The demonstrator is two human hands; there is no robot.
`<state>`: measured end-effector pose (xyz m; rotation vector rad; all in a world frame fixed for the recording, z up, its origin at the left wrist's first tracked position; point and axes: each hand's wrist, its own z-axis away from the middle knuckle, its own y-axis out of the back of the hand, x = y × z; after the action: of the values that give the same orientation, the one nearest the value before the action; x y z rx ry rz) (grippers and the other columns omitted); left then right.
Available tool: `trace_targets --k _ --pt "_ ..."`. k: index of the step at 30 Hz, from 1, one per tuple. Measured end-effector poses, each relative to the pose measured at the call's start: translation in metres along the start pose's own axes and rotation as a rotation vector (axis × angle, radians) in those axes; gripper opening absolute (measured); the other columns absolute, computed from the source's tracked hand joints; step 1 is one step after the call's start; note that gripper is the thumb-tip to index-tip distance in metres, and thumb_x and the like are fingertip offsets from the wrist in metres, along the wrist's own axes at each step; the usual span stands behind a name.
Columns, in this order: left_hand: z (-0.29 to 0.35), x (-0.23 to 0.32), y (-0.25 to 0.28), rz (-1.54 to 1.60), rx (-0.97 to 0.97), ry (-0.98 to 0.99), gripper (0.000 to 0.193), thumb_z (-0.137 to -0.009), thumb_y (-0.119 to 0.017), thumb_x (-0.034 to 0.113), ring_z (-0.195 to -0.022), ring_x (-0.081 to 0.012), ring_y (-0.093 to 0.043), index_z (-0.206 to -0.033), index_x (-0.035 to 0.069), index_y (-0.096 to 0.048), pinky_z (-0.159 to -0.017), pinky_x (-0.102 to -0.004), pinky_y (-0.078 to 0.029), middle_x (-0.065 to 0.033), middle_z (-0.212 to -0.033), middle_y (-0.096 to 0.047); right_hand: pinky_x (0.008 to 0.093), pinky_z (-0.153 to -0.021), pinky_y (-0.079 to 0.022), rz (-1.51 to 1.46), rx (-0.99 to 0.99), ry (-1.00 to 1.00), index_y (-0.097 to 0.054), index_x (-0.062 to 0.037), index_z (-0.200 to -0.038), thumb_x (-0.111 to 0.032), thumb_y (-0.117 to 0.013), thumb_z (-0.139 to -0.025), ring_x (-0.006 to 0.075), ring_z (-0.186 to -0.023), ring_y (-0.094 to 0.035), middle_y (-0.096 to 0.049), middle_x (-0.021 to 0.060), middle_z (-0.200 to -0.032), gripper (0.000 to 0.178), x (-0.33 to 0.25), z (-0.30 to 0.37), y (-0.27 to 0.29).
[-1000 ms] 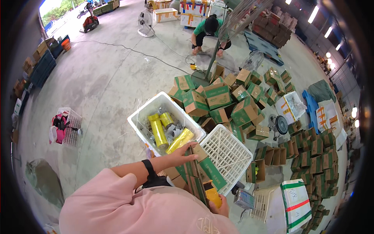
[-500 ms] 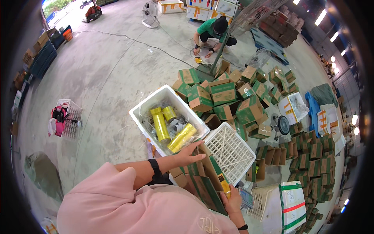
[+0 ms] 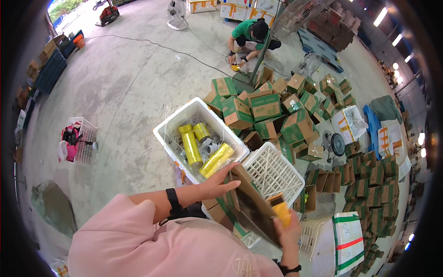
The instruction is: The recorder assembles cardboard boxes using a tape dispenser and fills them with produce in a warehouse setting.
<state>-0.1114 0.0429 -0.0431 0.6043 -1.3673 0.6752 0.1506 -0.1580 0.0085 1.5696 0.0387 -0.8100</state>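
Note:
My left hand [image 3: 218, 183] grips the upper edge of a brown and green cardboard box [image 3: 251, 203], thumb pointing right along it. The box is tilted in front of my body, its broad brown side slanting down to the right. My right hand [image 3: 288, 229] is at the box's lower right end, closed on a yellow handheld tool [image 3: 282, 213] that looks like a tape dispenser. Its details are smeared by motion. Under and beyond the box, a white plastic crate [image 3: 297, 188] with a grid bottom shows partly.
A white foam box [image 3: 162, 135] holds several yellow tape rolls [image 3: 190, 147]. Beyond lies a heap of green-brown cartons [image 3: 265, 107], with a crouching co-worker [image 3: 253, 34] behind it. At right are stacked cartons [image 3: 371, 189] and a taped foam box [image 3: 348, 240]; a white basket [image 3: 86, 141] stands left.
My right hand has moved up and right with the yellow tool, away from the box's edge. The box has turned, showing more of its brown side. My left hand has shifted slightly left.

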Motion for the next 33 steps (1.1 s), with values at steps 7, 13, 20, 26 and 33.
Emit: trace_targets --k 7,13,20,26,33 --pt "0.010 0.014 0.022 -0.407 -0.461 0.226 0.051 -0.092 -0.055 0.040 -0.107 -0.0268 -0.057 -0.130 0.007 -0.045 -0.091 -0.0355 -0.044 -0.0160 -0.114 -0.059 0.0403 -0.086 -0.047 -0.126 -0.026 -0.229 -0.053 -0.0041 -0.120 -0.038 -0.075 -0.070 0.0346 -0.100 -0.060 -0.061 0.0184 -0.109 0.064 0.033 -0.054 -0.007" --pt "-0.001 0.024 0.010 -0.676 -0.533 0.022 0.044 -0.092 -0.056 0.031 -0.108 -0.0293 -0.056 -0.127 0.006 -0.048 -0.092 -0.0378 -0.044 -0.0143 -0.128 -0.051 0.0402 -0.087 -0.046 -0.032 0.003 -0.147 -0.052 -0.0033 -0.121 -0.037 -0.077 -0.068 0.0345 -0.101 -0.059 -0.061 0.0184 -0.110 0.068 -0.003 -0.062 -0.009" --pt "0.023 0.019 -0.060 -0.590 -0.486 -0.887 0.033 -0.085 -0.064 0.021 -0.106 -0.0245 -0.057 -0.114 0.008 -0.057 -0.097 -0.0424 -0.041 -0.0109 -0.110 -0.059 0.0373 -0.089 -0.045 -0.485 0.216 -0.444 -0.049 0.0002 -0.121 -0.033 -0.078 -0.070 0.0289 -0.101 -0.058 -0.059 0.0172 -0.111 0.068 0.043 -0.010 -0.032" --pt "-0.043 0.036 -0.075 -0.478 -0.787 -0.439 0.039 -0.094 -0.047 0.041 -0.095 -0.0304 -0.060 -0.111 0.007 -0.057 -0.091 -0.0401 -0.042 -0.0079 -0.099 -0.067 0.0338 -0.092 -0.042 -0.413 0.214 -0.332 -0.045 0.0003 -0.126 -0.032 -0.078 -0.072 0.0252 -0.106 -0.055 -0.055 0.0163 -0.116 0.071 0.025 -0.001 -0.036" --pt "-0.064 -0.025 -0.122 -0.711 -1.220 -0.137 0.039 -0.093 -0.045 0.040 -0.095 -0.0359 -0.060 -0.108 0.007 -0.059 -0.083 -0.0447 -0.045 -0.0174 -0.101 -0.064 0.0322 -0.093 -0.042 -0.642 0.316 -0.387 -0.042 0.0014 -0.128 -0.027 -0.076 -0.076 0.0210 -0.106 -0.053 -0.053 0.0133 -0.118 0.068 0.063 -0.004 -0.040"
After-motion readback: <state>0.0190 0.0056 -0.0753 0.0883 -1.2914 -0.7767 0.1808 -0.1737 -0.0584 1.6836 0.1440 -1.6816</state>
